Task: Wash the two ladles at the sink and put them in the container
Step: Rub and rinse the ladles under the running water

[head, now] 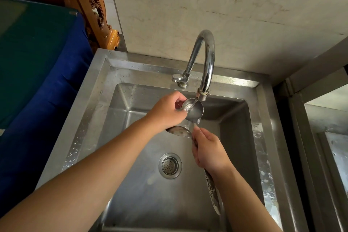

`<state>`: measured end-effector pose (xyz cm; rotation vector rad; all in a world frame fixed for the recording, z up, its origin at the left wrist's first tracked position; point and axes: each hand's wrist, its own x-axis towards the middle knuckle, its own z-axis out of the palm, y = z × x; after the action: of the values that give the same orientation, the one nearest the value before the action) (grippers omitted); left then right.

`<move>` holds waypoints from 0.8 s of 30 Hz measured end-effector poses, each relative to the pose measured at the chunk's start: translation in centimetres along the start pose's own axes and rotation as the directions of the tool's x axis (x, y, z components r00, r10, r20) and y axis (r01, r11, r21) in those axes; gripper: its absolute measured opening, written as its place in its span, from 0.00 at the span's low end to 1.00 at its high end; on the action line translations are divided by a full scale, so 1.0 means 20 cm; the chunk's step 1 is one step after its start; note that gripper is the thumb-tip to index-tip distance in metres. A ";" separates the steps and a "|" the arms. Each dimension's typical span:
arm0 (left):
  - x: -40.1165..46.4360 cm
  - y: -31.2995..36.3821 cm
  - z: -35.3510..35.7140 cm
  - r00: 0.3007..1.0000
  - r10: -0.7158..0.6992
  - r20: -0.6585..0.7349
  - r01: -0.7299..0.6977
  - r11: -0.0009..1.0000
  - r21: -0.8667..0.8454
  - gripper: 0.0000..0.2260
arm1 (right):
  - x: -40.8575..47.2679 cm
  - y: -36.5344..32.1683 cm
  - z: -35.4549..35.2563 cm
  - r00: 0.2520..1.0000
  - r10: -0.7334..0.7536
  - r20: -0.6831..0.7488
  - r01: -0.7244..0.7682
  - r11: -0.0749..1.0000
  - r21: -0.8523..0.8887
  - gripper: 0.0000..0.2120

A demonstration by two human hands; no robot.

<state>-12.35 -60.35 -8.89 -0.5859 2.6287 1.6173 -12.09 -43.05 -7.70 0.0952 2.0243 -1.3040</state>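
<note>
Two steel ladles are held over the steel sink (267,137). The upper ladle's bowl (195,110) sits right under the tap spout (203,94), with water running into it. My left hand (165,112) has its fingers on the rim and inside of that bowl. The second ladle's bowl (179,131) lies just below, beneath my left wrist. My right hand (208,149) is closed around the handles, and a patterned handle end (213,194) sticks out under my right wrist. No container is in view.
A curved chrome tap (206,56) with a small lever (176,77) rises from the sink's back rim. The drain strainer (170,165) lies in the basin floor. A blue and green covered surface (37,73) lies left; another steel unit (331,147) stands right.
</note>
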 end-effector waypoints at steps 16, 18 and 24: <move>0.03 -0.02 0.06 0.968 -0.004 -0.249 0.036 0.992 0.123 0.21 | -0.05 -0.03 0.01 0.993 -0.121 -0.005 0.118 0.981 -0.156 0.19; 0.03 -0.02 0.05 0.964 0.028 -0.264 0.005 0.993 0.122 0.17 | -0.04 -0.03 0.01 0.995 -0.102 0.004 0.101 0.986 -0.131 0.19; -0.01 0.00 0.01 0.977 0.001 -0.214 -0.010 0.999 -0.040 0.05 | -0.03 -0.05 0.01 0.995 -0.095 0.002 0.095 0.994 0.050 0.17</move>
<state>-12.29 -60.15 -8.90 -0.7985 2.7504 1.7032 -11.89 -43.51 -6.57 0.0190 2.0141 -1.4132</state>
